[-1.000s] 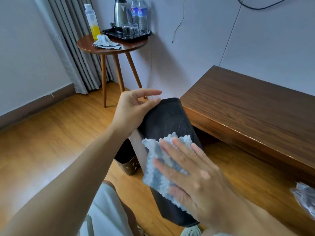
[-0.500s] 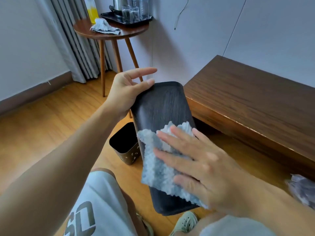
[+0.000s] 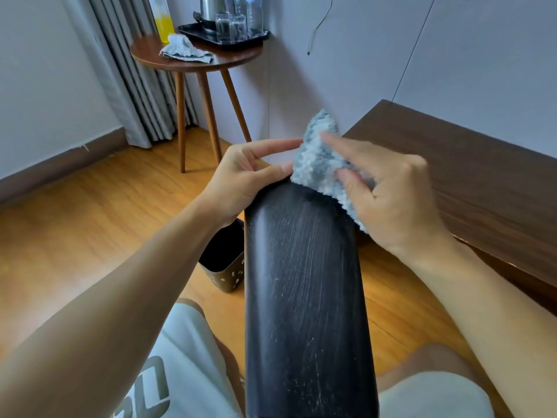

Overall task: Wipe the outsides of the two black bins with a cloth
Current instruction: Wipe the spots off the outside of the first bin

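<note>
The right hand (image 3: 388,194) bunches a fluffy blue cloth (image 3: 319,164) in its curled fingers against the far end of a long black bin (image 3: 304,297), which lies across the person's lap. The left hand (image 3: 244,176) grips that same end, thumb on top. A second black bin (image 3: 224,260) stands on the wooden floor (image 3: 75,224) just left of it.

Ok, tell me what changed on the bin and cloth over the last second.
The right hand slid the blue cloth from the middle of the held black bin up to its far end, where it now pinches the cloth bunched. The wiped side now lies bare, with pale streaks. The left hand holds the bin's far end as before; the second bin stays on the floor.
</note>
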Action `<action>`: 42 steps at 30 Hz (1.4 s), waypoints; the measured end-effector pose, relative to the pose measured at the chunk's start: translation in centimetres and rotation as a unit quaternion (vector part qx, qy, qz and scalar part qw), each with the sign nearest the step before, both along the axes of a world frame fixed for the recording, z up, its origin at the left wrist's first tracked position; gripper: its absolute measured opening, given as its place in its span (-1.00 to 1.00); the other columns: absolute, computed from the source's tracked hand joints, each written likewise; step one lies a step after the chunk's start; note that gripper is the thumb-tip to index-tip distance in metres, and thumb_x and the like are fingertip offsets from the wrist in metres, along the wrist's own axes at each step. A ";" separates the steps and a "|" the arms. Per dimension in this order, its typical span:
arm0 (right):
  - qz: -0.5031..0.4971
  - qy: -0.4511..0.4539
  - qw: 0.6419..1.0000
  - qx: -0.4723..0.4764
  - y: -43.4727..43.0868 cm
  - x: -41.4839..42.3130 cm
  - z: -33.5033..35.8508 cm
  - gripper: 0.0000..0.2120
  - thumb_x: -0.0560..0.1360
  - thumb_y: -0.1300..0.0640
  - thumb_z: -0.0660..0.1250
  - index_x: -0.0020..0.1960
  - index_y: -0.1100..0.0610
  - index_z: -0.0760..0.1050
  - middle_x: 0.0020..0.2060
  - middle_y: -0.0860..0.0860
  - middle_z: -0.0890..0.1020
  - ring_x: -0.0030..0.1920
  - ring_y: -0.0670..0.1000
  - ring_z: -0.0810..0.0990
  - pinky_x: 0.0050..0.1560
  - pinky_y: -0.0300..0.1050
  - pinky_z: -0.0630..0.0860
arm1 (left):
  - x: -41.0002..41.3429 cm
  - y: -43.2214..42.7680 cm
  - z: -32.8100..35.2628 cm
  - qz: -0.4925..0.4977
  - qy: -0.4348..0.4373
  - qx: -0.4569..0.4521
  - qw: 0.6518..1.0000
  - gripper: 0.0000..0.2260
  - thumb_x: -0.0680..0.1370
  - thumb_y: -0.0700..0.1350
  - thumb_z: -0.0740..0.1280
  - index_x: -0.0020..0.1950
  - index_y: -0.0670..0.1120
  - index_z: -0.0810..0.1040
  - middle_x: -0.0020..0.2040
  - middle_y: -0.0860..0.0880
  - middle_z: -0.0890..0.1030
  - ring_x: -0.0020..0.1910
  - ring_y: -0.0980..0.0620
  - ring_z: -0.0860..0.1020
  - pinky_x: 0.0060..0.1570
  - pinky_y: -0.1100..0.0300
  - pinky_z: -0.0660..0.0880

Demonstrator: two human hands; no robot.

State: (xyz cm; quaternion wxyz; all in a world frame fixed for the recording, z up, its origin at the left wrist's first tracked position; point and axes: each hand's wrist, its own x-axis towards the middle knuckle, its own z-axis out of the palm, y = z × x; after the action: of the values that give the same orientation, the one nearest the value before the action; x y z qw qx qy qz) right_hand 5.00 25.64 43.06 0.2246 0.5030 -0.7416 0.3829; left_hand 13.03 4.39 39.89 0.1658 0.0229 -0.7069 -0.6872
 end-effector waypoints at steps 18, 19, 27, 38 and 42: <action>0.027 -0.224 0.974 0.024 1.5 2.4 1.0 -0.40 0.44 0.29 0.52 0.44 0.00 0.51 0.09 -0.13 0.67 0.05 -0.21 0.65 0.06 -0.33 0.60 | 0.2 1.3 -0.4 -0.019 0.003 0.004 1.000 -0.66 0.55 -0.34 0.39 0.25 -0.03 0.66 0.03 -0.26 0.73 0.00 -0.29 0.69 0.06 -0.13 0.64; 0.012 -0.189 0.982 0.010 1.4 2.3 1.5 -0.45 0.43 0.29 0.52 0.39 0.03 0.56 0.08 -0.11 0.66 0.06 -0.16 0.64 0.04 -0.29 0.60 | 0.2 1.3 -0.3 -0.023 0.008 0.014 1.000 -0.72 0.53 -0.27 0.42 0.21 -0.03 0.69 0.04 -0.33 0.70 0.00 -0.34 0.67 0.08 -0.20 0.60; 0.094 -0.097 0.977 0.163 2.9 3.7 1.1 -0.51 0.55 -0.24 0.28 0.41 -0.07 0.52 0.27 -0.20 0.50 0.34 -0.12 0.47 0.29 -0.16 0.49 | 0.4 1.4 1.1 -0.033 -0.009 -0.004 0.999 -0.60 0.55 -0.14 0.39 0.40 -0.10 0.56 -0.20 -0.17 0.75 -0.26 -0.06 0.73 -0.28 0.17 0.65; 0.182 0.187 0.918 0.298 5.2 9.2 -4.5 -0.52 0.68 -0.12 0.16 0.55 0.03 0.36 0.59 0.06 0.29 0.60 0.07 0.22 0.47 0.22 0.36 | 0.2 0.7 0.4 -0.011 0.009 0.032 0.999 -0.61 0.50 -0.15 0.44 0.34 0.02 0.62 -0.23 -0.28 0.70 -0.26 -0.12 0.72 -0.26 0.12 0.66; 0.188 0.219 0.911 0.294 4.7 8.1 -4.6 -0.55 0.72 -0.10 0.08 0.54 0.00 0.38 0.58 0.03 0.31 0.60 0.03 0.22 0.51 0.24 0.29 | 0.1 0.5 0.8 -0.053 0.014 0.035 0.998 -0.62 0.54 -0.18 0.44 0.36 -0.03 0.60 -0.18 -0.30 0.70 -0.24 -0.12 0.73 -0.22 0.09 0.69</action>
State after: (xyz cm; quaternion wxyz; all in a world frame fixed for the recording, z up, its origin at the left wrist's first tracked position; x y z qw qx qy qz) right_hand 13.14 30.32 38.45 0.1477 0.7477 -0.6443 0.0631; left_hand 13.17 4.87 40.68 0.1386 -0.0182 -0.6800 -0.7198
